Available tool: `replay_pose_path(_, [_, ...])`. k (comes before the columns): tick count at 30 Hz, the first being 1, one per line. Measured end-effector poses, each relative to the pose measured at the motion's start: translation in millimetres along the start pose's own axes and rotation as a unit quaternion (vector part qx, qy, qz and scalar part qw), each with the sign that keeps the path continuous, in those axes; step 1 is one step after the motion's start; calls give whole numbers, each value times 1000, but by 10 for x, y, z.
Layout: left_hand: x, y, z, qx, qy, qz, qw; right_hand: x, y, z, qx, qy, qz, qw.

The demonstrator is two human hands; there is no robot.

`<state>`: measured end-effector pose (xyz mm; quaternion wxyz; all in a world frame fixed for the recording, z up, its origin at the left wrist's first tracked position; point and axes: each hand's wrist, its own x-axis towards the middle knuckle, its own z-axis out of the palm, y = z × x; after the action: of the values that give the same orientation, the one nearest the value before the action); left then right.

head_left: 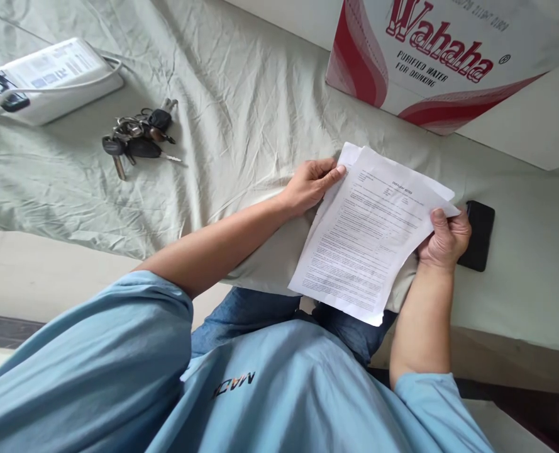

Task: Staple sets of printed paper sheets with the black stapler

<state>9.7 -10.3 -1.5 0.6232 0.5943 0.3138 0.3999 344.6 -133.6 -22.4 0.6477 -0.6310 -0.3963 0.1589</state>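
Printed sheets of paper [364,233] are held up in front of my body, tilted, with their lower edge over my lap. At least two sheets overlap, slightly fanned apart at the top. My left hand [312,182] pinches their upper left edge, thumb on the printed face. At the upper right corner, my right hand [446,239] grips them with the thumb on top and the fingers behind. Just beyond my right hand lies a black phone [478,236], partly covered by that hand.
A pale green cloth [241,94] covers the table, wrinkled on the left. A bunch of keys [140,135] rests there, near a white box-shaped device [57,78] with a white cable [71,85]. A red and white water carton [430,63] stands at the back right.
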Motion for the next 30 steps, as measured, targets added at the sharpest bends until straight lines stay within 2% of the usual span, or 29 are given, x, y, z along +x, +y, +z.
replay_pose_path(4, [-23, 65, -2, -32, -58, -18, 998, 11, -29, 9, 46, 24, -2, 999])
replay_pose_path(8, [-24, 82, 5, -69, -93, -21, 993, -36, -98, 35, 53, 5, 20, 998])
replay_pose_path(14, [-32, 93, 20, -104, -92, -20, 990, -73, -229, 90, 71, 20, 51, 996])
replay_pose_path(25, [-14, 52, -32, -41, -109, 9, 993, -64, -330, 102, 61, 40, 51, 996])
replay_pose_path(30, [-32, 59, -24, -13, -104, -8, 994, -46, -298, 96, 64, 42, 51, 996])
